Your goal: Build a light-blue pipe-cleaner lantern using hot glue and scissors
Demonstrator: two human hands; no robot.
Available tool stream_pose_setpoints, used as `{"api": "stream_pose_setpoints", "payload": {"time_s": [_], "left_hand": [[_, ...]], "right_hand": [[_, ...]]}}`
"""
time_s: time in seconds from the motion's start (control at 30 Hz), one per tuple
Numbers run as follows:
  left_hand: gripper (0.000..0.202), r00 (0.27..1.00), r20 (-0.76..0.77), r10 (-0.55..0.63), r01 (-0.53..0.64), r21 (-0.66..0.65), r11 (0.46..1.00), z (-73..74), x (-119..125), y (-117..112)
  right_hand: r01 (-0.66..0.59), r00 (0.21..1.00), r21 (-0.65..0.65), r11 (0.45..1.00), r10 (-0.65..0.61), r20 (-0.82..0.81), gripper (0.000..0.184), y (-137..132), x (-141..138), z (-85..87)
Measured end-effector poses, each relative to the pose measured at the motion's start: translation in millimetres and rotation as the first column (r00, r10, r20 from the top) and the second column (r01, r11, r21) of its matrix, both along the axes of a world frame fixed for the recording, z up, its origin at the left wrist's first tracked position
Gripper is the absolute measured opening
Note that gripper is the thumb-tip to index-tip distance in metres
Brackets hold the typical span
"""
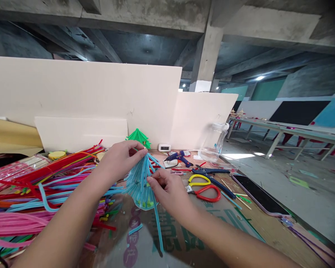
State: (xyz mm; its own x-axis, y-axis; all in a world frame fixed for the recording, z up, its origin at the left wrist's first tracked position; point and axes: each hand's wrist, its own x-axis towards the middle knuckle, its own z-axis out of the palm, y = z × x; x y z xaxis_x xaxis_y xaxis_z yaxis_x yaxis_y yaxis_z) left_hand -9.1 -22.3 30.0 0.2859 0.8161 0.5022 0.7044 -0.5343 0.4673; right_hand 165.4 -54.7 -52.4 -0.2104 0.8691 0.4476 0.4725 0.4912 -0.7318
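Note:
A cone-shaped craft piece made of light blue pipe cleaners (pixel 136 186) stands on the table in front of me, with some green showing at its base. My left hand (pixel 125 158) is closed at its peak, thumb and fingers pinching the top. Lower on the right side, my right hand (pixel 170 191) is closed in a pinch on a blue pipe cleaner (pixel 159 230), whose long end hangs down past the cone's base. A short cut blue piece (pixel 135 229) lies near the base. Behind the left fingers stands a green pipe-cleaner cone (pixel 137 137).
Bundles of coloured pipe cleaners (pixel 19 223) fill the left side. A glue gun (pixel 180 159), pliers (pixel 212 171), red-and-yellow-handled scissors (pixel 208 192), a phone (pixel 259 195) and a clear bottle (pixel 213 143) are at the right. A small digital clock (pixel 164 147) stands by the white board (pixel 153 100).

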Motion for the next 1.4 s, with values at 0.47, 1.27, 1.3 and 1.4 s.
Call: {"api": "stream_pose_setpoints", "payload": {"time_s": [0.47,1.27,1.3,1.4], "left_hand": [[0.034,0.999,0.043,-0.021,0.022,-0.027,0.999,-3.3,-5.6,6.0],[0.034,1.000,-0.020,-0.005,0.005,-0.026,1.000,-0.1,-4.8,3.5],[0.034,1.000,-0.021,-0.003,0.003,-0.027,1.000,0.2,-4.7,3.6],[0.034,1.000,-0.026,0.002,-0.003,-0.019,1.000,0.5,-4.6,3.9]], "right_hand": [[-0.191,0.969,-0.407,0.893,0.239,0.069,0.036,-5.3,11.5,10.0],[-0.478,0.871,-0.611,0.631,0.249,-0.424,0.025,-2.7,3.1,-0.4],[-0.480,0.868,-0.602,0.638,0.249,-0.429,0.026,-2.9,2.7,-0.9],[-0.482,0.864,-0.580,0.657,0.244,-0.441,0.028,-3.3,1.9,-1.7]]}}
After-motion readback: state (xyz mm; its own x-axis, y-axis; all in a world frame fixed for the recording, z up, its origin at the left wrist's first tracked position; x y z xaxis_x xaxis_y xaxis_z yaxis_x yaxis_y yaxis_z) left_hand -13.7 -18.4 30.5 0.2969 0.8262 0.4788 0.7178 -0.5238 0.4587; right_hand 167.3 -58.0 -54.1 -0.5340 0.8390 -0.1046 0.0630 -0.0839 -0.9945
